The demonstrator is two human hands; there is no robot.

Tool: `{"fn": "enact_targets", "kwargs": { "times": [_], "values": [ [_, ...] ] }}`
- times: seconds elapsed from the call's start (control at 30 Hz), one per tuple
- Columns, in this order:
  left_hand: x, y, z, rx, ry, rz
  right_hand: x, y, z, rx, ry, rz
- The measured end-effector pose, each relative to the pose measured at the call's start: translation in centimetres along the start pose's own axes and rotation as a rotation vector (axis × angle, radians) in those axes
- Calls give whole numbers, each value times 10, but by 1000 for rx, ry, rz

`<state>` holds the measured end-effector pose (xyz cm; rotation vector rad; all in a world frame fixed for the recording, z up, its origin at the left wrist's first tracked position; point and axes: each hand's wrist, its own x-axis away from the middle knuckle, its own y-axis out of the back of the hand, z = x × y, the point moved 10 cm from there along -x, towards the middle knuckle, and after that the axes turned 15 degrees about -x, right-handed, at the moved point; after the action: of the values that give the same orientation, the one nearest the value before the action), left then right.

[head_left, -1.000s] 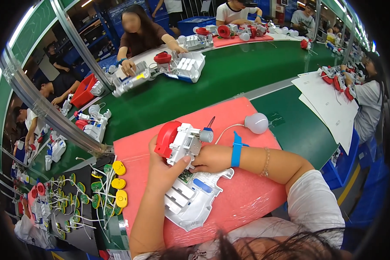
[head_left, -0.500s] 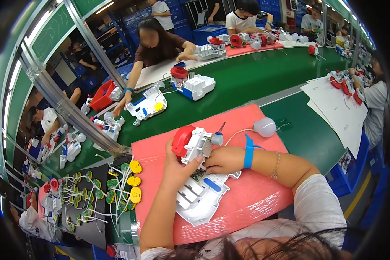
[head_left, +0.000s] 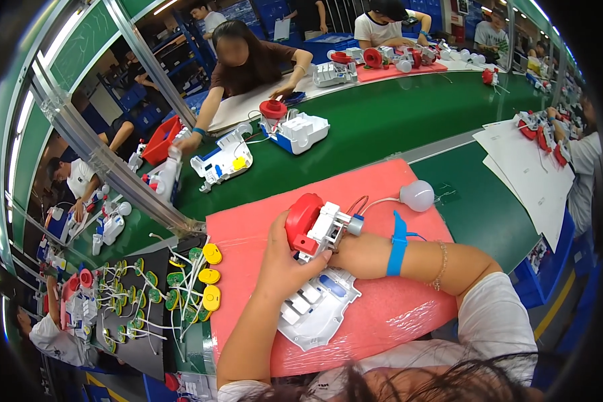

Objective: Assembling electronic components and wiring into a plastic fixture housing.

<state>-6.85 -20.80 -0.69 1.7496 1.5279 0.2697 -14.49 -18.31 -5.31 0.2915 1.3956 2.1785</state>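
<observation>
My left hand [head_left: 283, 258] grips a white plastic assembly [head_left: 327, 229] with a red round housing [head_left: 304, 216] on its left and a small silver motor [head_left: 356, 226] on its right. The left thumb lies along the lower edge. Close against the underside is my right hand [head_left: 363, 256], curled, its fingertips hidden behind the assembly. A blue strap [head_left: 398, 249] circles the right wrist. Below both hands, a white moulded shell [head_left: 318, 320] lies on the pink foam mat [head_left: 388, 315]. A wire runs from the assembly's side to a white globe [head_left: 417, 195] on the mat's far right corner.
Left of the mat, several green circuit boards with white wires and yellow caps [head_left: 211, 298] lie on a black sheet [head_left: 147, 355]. Across the green bench [head_left: 375, 127] stand more white-and-red units [head_left: 301, 130]. A metal post [head_left: 114, 161] rises at left. Co-workers sit around.
Both my hands and the assembly have shifted slightly right, and my right fingers are now more hidden behind it. Opposite, a co-worker's hand has lifted a white unit at left.
</observation>
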Motion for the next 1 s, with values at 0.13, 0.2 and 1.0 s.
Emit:
{"fn": "enact_targets", "kwargs": {
  "times": [0.13,0.2,1.0],
  "values": [
    [0,-2,9,15,34,5,-2,-3,-6,-17,-35,10],
    [1,-3,10,72,46,-10,-2,-5,-7,-9,-36,21],
    [1,7,6,113,-21,-60,0,17,17,118,7,-132]
  ]
}}
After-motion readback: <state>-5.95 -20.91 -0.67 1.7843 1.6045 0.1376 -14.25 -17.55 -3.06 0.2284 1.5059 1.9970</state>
